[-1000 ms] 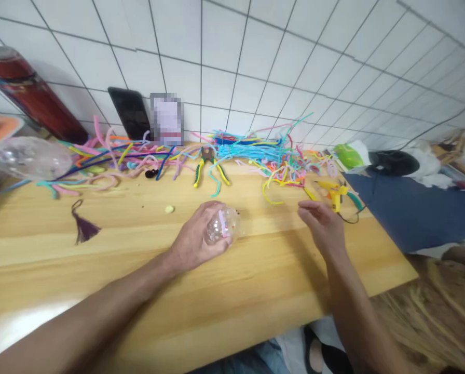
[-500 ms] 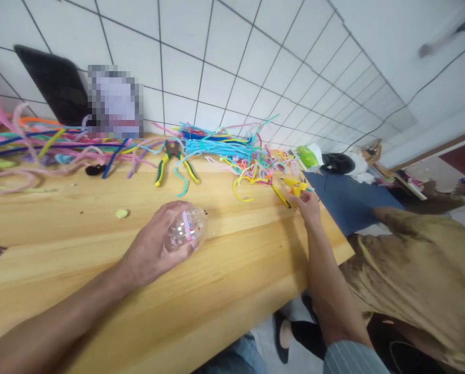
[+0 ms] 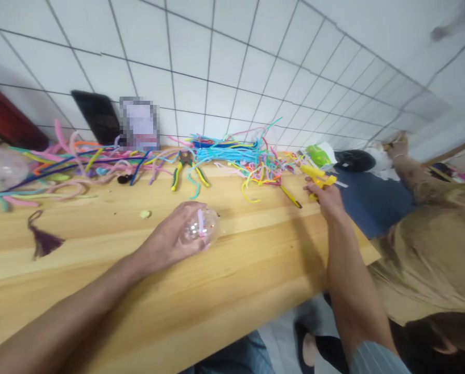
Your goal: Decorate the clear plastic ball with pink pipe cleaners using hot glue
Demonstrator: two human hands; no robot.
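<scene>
My left hand [image 3: 174, 236] is closed round a clear plastic ball [image 3: 208, 224] above the wooden table. Small colored bits and a pale pink strip show in or on the ball. At the table's right end, my right hand [image 3: 328, 197] grips a yellow hot glue gun [image 3: 318, 176], with a whitish stick jutting from its right side. Just left of that hand lies a yellow utility knife [image 3: 290, 196]. Green-and-yellow pliers [image 3: 186, 169], handles spread, lie beyond my left hand beside a bent turquoise pipe cleaner [image 3: 195, 184].
Bundled pipe cleaners [image 3: 228, 153] run along the tiled wall. A dark phone-like slab [image 3: 96, 117] leans there. A purple tassel [image 3: 45, 241] lies at left, near a clear round object [image 3: 2, 169]. Another person in a tan top [image 3: 438, 249] is close on the right, one arm reaching toward the wall.
My right hand has lifted the glue gun off the table and moved it slightly right. The view has swung left, showing the tassel. The other person's arm now reaches toward the wall.
</scene>
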